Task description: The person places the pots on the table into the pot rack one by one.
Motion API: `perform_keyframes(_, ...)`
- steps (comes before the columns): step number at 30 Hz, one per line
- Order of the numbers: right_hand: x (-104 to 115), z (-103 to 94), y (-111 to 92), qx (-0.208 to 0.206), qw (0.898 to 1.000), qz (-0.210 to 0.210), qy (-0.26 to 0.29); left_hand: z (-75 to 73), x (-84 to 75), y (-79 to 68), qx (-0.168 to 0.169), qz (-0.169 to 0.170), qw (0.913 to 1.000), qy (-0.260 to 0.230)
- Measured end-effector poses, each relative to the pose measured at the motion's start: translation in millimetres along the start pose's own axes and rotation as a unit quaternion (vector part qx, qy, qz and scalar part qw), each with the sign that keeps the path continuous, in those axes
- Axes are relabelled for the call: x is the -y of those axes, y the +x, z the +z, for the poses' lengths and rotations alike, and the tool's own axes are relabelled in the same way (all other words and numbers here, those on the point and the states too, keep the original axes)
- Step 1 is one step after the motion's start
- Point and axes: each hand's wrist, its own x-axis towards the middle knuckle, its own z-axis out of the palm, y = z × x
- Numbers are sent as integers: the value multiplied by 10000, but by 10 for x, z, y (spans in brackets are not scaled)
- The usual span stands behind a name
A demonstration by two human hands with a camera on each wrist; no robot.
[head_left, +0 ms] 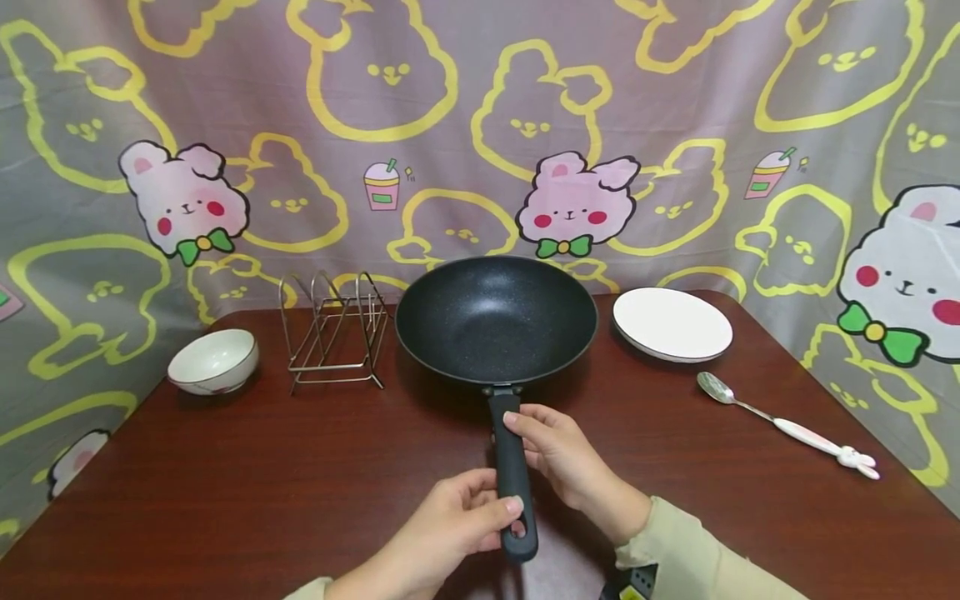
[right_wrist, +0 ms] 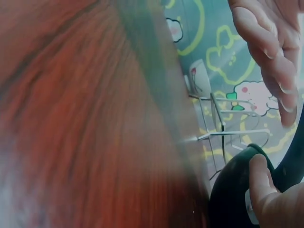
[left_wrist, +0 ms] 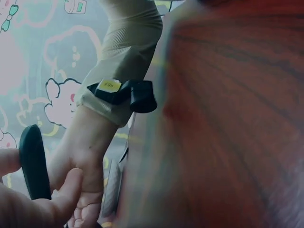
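A black wok [head_left: 495,317] is at the middle of the table in the head view, its long handle [head_left: 512,458] toward me. My left hand [head_left: 457,517] pinches the handle near its holed end, thumb on top and fingers at the far side. Closer to the pan, my right hand [head_left: 566,458] holds the same handle with its thumb over the upper face; its other fingers are partly hidden beneath. The left wrist view shows the handle end [left_wrist: 34,164] between the left hand's fingers. In the right wrist view the dark pan [right_wrist: 230,190] appears beside a fingertip.
Left of the wok stand a wire rack [head_left: 336,367] and a white bowl [head_left: 215,362]. On its right lie a white plate [head_left: 671,323] and a spoon [head_left: 806,435] with a rabbit-shaped handle end. A patterned curtain [head_left: 450,100] hangs behind the brown table [head_left: 225,500].
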Motion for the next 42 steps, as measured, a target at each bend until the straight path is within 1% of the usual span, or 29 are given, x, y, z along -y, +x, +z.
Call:
perform_keyframes(7,-7,73,21,-173,9994,-46,300,57,35,6,3,69,9989,-459)
perform_keyframes(11,10,93,23,-273,9988,-44,402,99,24,4,23,-5,9979,-654)
perform_keyframes(15,38,110,21,-288,9983,53,509,125,13,-8,-20,-76,9977,-669)
perform_keyframes(20,67,120,23,-300,9976,160,597,135,7,-32,-70,-55,9978,-654)
perform_keyframes(28,120,110,36,-240,9967,290,724,128,29,-34,64,111,9966,-808)
perform_keyframes(35,119,105,40,-154,9970,323,687,104,70,-60,87,62,9958,-914)
perform_keyframes(42,109,123,16,-159,9968,317,711,83,92,-85,150,178,9957,-900)
